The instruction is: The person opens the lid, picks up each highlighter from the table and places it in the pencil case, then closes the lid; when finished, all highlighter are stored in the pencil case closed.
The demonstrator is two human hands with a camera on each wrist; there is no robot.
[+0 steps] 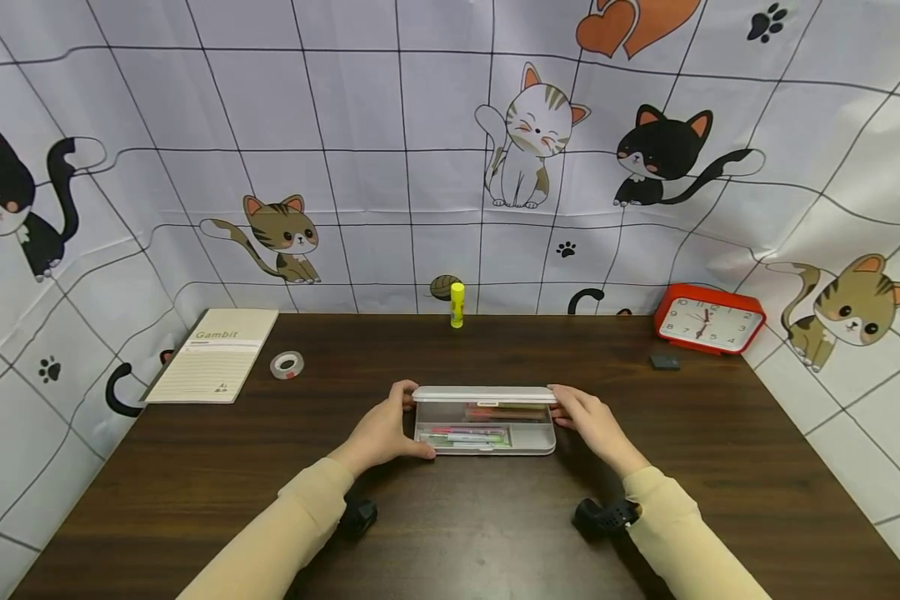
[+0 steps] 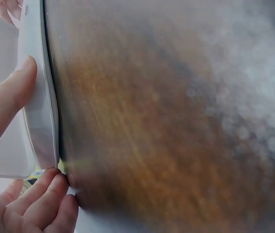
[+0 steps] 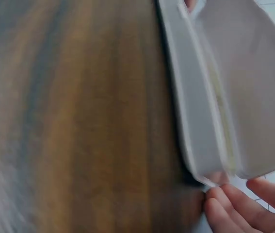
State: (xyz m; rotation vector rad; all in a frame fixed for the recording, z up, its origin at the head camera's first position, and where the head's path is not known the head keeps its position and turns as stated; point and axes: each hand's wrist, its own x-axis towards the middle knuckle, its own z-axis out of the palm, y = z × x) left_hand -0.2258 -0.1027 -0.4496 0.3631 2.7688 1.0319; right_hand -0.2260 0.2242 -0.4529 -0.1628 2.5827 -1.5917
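Note:
A white pencil case (image 1: 532, 438) lies on the dark wooden table with its lid (image 1: 450, 395) partly raised. Inside are several colored pens (image 1: 468, 436) in the front compartment and reddish-brown pencils (image 1: 506, 412) further back. My left hand (image 1: 385, 432) grips the left end, thumb at the front corner and fingers near the lid. At the other end, my right hand (image 1: 594, 423) holds the lid's edge and the case's side. The right wrist view shows those fingers (image 3: 234, 206) at the corner, one against the lid; the right thumb is mostly hidden there.
Behind the case stands a yellow glue stick (image 1: 457, 305). A notepad (image 1: 213, 354) and a white tape roll (image 1: 287, 365) lie at the left. To the right are a red clock (image 1: 710, 319) and a small dark block (image 1: 664, 362). A cat-print curtain (image 1: 360, 167) borders the table.

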